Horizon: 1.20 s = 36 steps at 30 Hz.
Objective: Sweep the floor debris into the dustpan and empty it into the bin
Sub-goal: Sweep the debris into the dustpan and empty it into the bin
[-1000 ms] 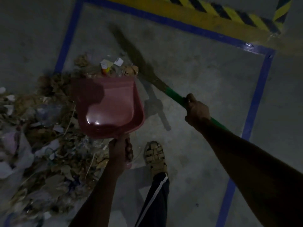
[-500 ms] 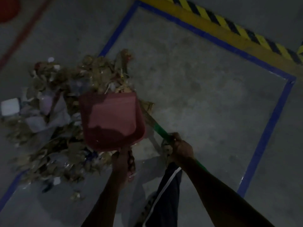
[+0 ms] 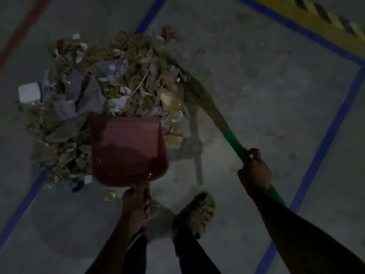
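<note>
The concrete floor [image 3: 256, 95] fills the view, marked by blue tape lines [image 3: 324, 139] that frame a rectangle, a yellow-and-black hazard stripe [image 3: 324, 18] along the far right edge and a red line [image 3: 23, 34] at the far left corner. On it, in the far left part of the taped rectangle, lies the debris pile [image 3: 118, 76]: dry leaves, crumpled paper, clear plastic wrappers and a white box-like piece [image 3: 29, 92] at its left margin, though the dim light makes finer sorting doubtful. The broom [image 3: 209, 107] slants from the pile's right side toward the near right edge, its brown bristles touching the debris and its green handle running down under the right forearm. The red dustpan [image 3: 128, 151] sits at the near side of the pile, its open mouth against the debris, its tray showing nothing inside. The right hand [image 3: 254, 171] is curled fully around the green handle. The left hand [image 3: 136, 202] wraps tightly around the dustpan's handle just behind the tray. A sandalled foot [image 3: 199, 212] stands on the floor between the two arms.
</note>
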Available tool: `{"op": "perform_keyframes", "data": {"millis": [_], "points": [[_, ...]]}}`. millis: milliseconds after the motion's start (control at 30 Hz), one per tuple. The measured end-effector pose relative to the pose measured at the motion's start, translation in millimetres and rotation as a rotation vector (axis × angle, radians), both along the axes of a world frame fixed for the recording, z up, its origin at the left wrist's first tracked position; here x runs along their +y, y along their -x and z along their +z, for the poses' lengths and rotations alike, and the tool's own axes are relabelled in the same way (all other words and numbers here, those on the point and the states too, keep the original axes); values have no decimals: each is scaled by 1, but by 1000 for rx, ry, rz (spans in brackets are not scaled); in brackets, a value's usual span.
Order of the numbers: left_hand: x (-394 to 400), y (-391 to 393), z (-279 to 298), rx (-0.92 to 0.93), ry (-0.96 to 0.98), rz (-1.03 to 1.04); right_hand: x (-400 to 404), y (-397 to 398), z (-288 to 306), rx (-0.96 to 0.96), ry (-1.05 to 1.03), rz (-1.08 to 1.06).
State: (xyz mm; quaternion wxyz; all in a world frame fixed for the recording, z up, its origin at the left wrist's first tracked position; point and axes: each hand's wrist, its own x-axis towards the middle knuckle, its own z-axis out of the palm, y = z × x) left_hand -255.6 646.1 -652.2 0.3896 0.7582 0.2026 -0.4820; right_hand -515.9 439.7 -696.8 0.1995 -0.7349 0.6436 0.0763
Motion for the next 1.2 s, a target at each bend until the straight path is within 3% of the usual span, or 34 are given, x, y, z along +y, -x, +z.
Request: {"op": "perform_keyframes", "data": {"millis": [200, 533, 767, 967, 1200], "points": [[50, 4, -18, 71, 31, -29, 45, -45, -19, 10, -210, -177], [146, -77, -17, 81, 16, 5, 153, -165, -39, -89, -318, -32], [194, -140, -4, 56, 67, 44, 200, -202, -15, -116, -225, 50], [218, -173, 8, 78, 124, 33, 222, -185, 20, -170, -27, -90], [234, -184, 28, 28, 139, 37, 246, -173, 40, -126, 109, 72]]}}
